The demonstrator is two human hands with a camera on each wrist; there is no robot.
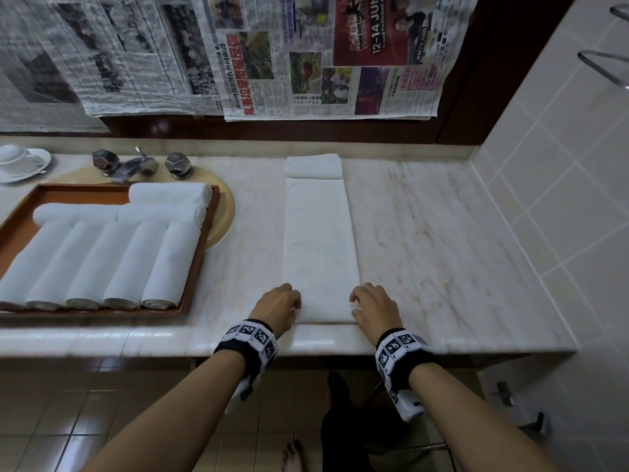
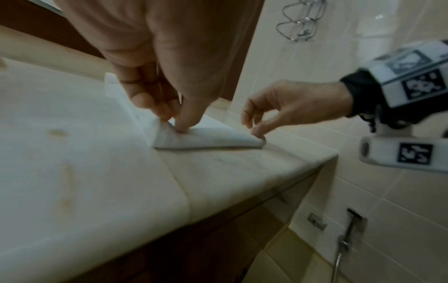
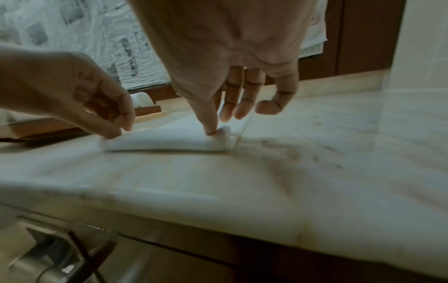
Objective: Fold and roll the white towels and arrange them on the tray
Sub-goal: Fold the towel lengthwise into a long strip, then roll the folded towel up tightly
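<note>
One soft, limp towel strip [image 1: 320, 247] lies on the table [image 1: 442, 233]; your left hand [image 1: 277, 306] and right hand [image 1: 372, 306] pinch its near corners to start rolling.

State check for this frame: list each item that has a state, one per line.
Long towel: folded into a flat strip on the counter, near edge lifted, rolling just begun.
Left hand: pinches the strip's near left corner.
Right hand: pinches the near right corner.
Rolled towels: seven, lying on the tray.
Small towel: folded, at the strip's far end.
</note>
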